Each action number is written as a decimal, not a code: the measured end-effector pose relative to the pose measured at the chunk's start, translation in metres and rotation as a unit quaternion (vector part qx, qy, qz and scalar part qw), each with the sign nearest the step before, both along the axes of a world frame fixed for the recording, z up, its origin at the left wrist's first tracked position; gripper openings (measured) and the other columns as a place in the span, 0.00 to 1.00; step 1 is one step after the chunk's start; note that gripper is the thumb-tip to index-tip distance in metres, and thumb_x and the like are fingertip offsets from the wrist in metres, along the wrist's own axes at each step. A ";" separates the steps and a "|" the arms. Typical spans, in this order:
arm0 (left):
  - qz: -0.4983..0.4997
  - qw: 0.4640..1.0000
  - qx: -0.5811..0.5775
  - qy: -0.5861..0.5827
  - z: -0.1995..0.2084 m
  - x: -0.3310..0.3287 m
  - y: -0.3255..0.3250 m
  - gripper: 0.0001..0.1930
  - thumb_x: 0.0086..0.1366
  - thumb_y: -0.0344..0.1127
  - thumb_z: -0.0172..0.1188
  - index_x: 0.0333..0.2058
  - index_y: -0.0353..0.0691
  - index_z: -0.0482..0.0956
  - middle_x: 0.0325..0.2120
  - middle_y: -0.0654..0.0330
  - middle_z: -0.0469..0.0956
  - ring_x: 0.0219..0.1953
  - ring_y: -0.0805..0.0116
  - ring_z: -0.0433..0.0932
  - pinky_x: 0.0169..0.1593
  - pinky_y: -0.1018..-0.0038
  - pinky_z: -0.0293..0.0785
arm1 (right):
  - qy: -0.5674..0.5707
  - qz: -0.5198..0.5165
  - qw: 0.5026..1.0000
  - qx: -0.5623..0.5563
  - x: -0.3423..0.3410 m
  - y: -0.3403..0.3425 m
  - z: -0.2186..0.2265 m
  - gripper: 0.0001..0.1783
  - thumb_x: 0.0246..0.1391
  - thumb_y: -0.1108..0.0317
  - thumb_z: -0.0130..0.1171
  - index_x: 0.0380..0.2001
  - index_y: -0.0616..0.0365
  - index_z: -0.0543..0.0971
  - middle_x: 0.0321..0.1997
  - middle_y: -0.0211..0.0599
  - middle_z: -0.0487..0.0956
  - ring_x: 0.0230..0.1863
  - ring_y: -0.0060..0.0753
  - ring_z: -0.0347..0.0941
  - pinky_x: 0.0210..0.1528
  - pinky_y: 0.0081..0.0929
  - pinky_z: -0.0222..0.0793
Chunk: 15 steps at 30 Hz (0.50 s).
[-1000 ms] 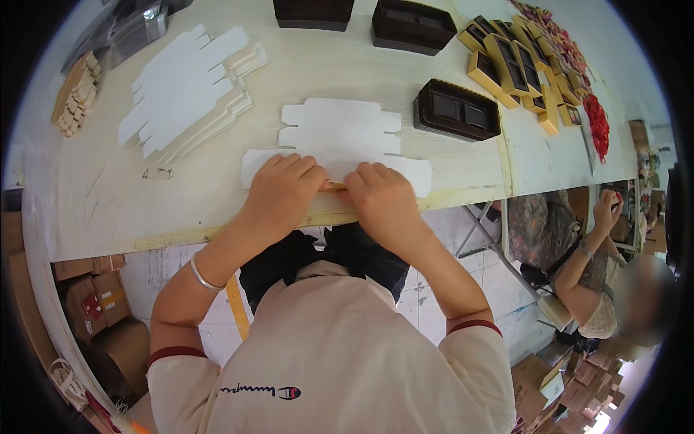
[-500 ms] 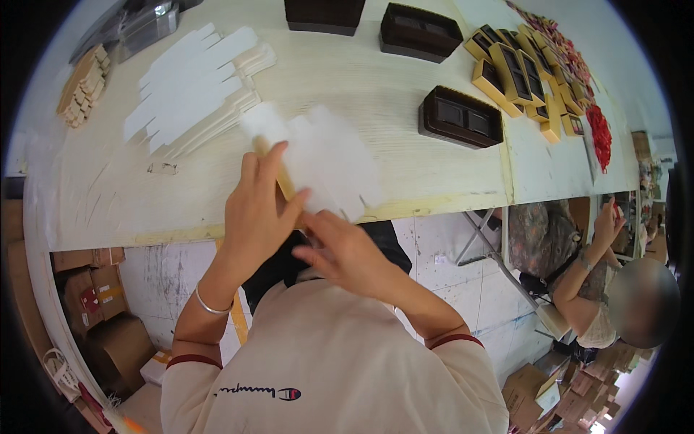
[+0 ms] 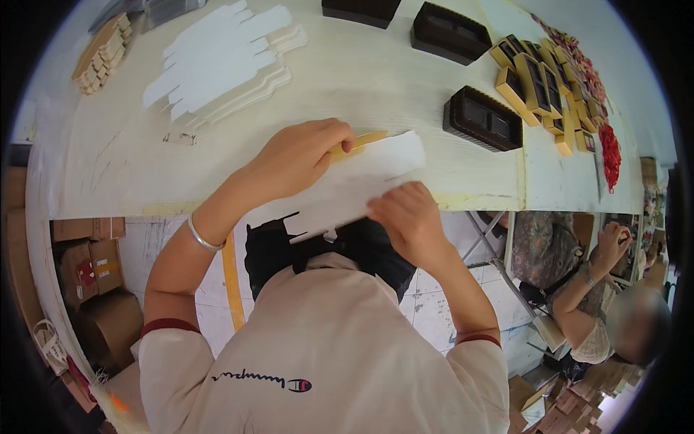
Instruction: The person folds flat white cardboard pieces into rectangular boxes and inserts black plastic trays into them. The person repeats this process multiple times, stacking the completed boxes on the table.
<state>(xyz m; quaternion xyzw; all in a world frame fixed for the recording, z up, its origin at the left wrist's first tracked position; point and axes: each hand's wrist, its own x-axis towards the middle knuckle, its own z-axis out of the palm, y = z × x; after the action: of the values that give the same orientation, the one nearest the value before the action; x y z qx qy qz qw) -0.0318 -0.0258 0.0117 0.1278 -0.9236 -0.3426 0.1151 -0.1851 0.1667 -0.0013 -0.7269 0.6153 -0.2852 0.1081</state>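
Pinching a white notched card (image 3: 372,168) by its folded gold strip (image 3: 372,138), the left hand (image 3: 300,160) curls closed; the card slants across the table's (image 3: 473,184) near edge. Whether the right hand's (image 3: 408,220) blurred fingers grip, I cannot tell.

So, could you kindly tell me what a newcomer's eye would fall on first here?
Probably the white card in the middle, with the left hand on its yellow edge and the right hand, slightly blurred, at its near side. Next might come the bright red bundle at the right, beside the yellow boxes, with dark trays to their left. The white stack at the upper left also stands out.
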 end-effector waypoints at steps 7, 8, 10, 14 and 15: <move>-0.032 0.999 -0.021 0.009 -0.003 0.001 0.000 0.05 0.56 0.20 0.52 0.26 0.38 0.74 0.34 0.62 0.73 0.33 0.61 0.74 0.36 0.68 0.70 | 0.115 0.009 0.983 -0.145 0.013 -0.022 -0.012 0.14 0.42 0.71 0.65 0.36 0.56 0.77 0.43 0.39 0.74 0.47 0.43 0.71 0.49 0.39 0.67; -0.036 0.999 -0.033 0.013 -0.005 0.001 0.000 0.05 0.55 0.20 0.54 0.26 0.38 0.74 0.35 0.62 0.73 0.32 0.62 0.74 0.36 0.69 0.70 | 0.133 0.048 0.977 -0.158 0.015 -0.018 -0.013 0.15 0.42 0.71 0.66 0.37 0.56 0.78 0.43 0.39 0.75 0.46 0.43 0.71 0.49 0.39 0.67; -0.041 0.998 -0.036 -0.009 -0.006 0.002 -0.001 0.03 0.56 0.23 0.56 0.27 0.39 0.75 0.36 0.62 0.73 0.35 0.62 0.74 0.38 0.69 0.70 | 0.082 0.043 0.985 -0.145 0.021 -0.018 -0.018 0.15 0.42 0.70 0.65 0.37 0.58 0.78 0.42 0.37 0.74 0.46 0.40 0.72 0.49 0.37 0.67; -0.066 0.995 -0.020 -0.065 0.013 0.008 0.008 0.07 0.55 0.32 0.63 0.32 0.39 0.77 0.43 0.59 0.72 0.44 0.57 0.72 0.44 0.66 0.70 | 0.081 0.030 0.988 -0.127 0.025 -0.022 -0.018 0.16 0.42 0.71 0.62 0.38 0.59 0.78 0.39 0.35 0.73 0.42 0.38 0.71 0.44 0.34 0.66; -0.055 0.995 -0.019 -0.086 0.022 0.014 0.012 0.10 0.54 0.35 0.65 0.33 0.39 0.77 0.46 0.58 0.70 0.46 0.55 0.71 0.47 0.65 0.69 | 0.072 0.028 0.990 -0.119 0.027 -0.025 -0.014 0.16 0.42 0.72 0.62 0.39 0.60 0.77 0.39 0.35 0.73 0.42 0.37 0.71 0.43 0.33 0.65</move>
<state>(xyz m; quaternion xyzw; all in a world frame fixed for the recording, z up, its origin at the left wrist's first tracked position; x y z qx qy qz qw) -0.0175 -0.0139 0.0332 0.1038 -0.9422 -0.3181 0.0187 -0.1576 0.1419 -0.0153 -0.7701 0.5627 -0.3002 -0.0153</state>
